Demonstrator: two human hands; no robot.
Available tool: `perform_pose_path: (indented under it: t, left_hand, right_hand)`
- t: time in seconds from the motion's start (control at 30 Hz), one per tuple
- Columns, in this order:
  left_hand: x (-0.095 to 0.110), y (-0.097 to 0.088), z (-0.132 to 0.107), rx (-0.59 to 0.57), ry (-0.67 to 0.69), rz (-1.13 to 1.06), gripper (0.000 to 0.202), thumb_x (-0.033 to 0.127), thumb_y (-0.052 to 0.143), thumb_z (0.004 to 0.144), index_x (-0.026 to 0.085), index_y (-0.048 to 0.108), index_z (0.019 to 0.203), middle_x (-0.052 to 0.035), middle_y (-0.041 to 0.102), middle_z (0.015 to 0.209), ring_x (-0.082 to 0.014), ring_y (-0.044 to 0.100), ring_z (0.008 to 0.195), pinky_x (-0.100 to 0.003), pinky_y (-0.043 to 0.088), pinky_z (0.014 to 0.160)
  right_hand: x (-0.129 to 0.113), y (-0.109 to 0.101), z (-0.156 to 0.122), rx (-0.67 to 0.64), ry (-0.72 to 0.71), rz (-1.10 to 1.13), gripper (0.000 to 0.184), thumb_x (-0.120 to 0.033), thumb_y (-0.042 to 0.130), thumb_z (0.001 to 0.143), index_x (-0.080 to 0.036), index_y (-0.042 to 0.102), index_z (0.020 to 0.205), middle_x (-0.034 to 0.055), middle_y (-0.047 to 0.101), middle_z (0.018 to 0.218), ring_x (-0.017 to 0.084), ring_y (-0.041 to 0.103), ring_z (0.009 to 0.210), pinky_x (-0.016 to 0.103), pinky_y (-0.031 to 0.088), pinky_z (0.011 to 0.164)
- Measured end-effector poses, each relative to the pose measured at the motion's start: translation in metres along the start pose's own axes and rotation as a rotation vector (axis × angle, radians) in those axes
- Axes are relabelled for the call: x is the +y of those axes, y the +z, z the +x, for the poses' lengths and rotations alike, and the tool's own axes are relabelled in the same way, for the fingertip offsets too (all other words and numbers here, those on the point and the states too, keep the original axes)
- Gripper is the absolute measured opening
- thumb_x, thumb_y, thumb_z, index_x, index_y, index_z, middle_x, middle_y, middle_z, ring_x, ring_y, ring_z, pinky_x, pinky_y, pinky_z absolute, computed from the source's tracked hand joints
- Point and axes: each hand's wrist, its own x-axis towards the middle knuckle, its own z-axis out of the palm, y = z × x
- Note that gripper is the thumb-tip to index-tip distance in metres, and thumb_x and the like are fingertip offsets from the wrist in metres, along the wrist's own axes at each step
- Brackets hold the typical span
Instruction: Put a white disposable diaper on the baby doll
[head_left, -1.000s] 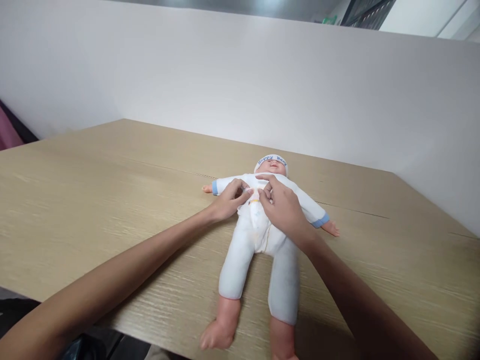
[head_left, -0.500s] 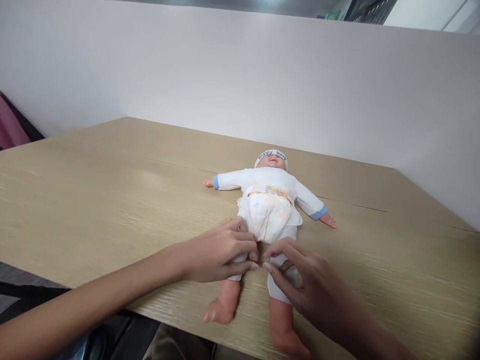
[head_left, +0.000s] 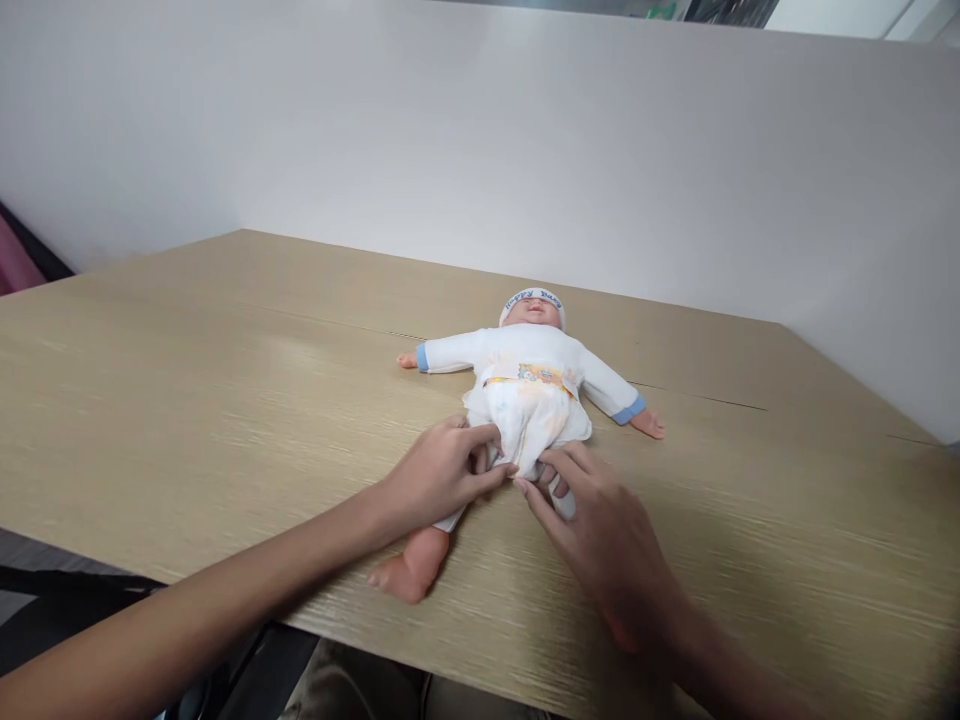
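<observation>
A baby doll (head_left: 536, 345) in a white top with blue cuffs and a lettered white cap lies on its back, head away from me. Round its hips is a white diaper (head_left: 534, 408) with a patterned orange waistband. My left hand (head_left: 454, 465) pinches the diaper's lower edge at the crotch, thumb and fingers closed. From the other side, my right hand (head_left: 592, 500) has its fingers curled on the diaper's edge, the thumb close to my left thumb. One bare foot (head_left: 412, 567) shows below my left hand; my right hand and forearm hide most of the other leg.
The doll lies on a wood-grain table (head_left: 262, 400) with a thin seam across it. A pale wall (head_left: 375, 130) rises behind. Something pink and black (head_left: 26, 250) stands past the left edge, and my lap (head_left: 360, 685) is below the near edge.
Both hands have moved up from between the doll's legs to the bottom of the diaper and closed on it. The legs are spread wider, and the view has shifted slightly.
</observation>
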Motion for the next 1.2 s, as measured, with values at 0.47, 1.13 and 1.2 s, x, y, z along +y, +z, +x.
perform_pose_path:
  t: [0.47,1.13,1.2]
  left_hand:
    - [-0.002,-0.005,-0.002,0.033,0.183,-0.086,0.017,0.036,0.066,0.108,0.025,0.06,0.097,-0.006,0.071,0.115,-0.0276,0.064,0.111,-0.042,0.049,0.101]
    - [-0.012,0.005,0.001,0.147,-0.108,-0.415,0.032,0.042,0.09,0.087,0.021,0.074,0.105,-0.0051,0.078,0.102,-0.0249,0.069,0.095,-0.037,0.051,0.085]
    - [-0.009,0.0,0.003,0.077,-0.1,-0.378,0.029,0.048,0.085,0.091,0.021,0.078,0.099,-0.0055,0.08,0.101,-0.0269,0.07,0.095,-0.039,0.053,0.086]
  right_hand:
    - [0.0,0.006,-0.009,-0.014,0.01,0.102,0.028,-0.039,0.072,0.101,-0.022,0.064,0.122,0.0126,0.077,0.116,0.037,0.064,0.113,0.048,0.054,0.092]
    - [0.005,-0.01,0.001,0.071,0.3,0.243,0.025,-0.052,0.075,0.098,-0.028,0.079,0.1,0.0064,0.084,0.096,0.032,0.07,0.091,0.045,0.051,0.085]
    - [0.005,-0.008,0.002,0.045,0.274,0.245,0.024,-0.05,0.074,0.099,-0.028,0.081,0.097,0.0065,0.083,0.096,0.033,0.069,0.094,0.045,0.051,0.085]
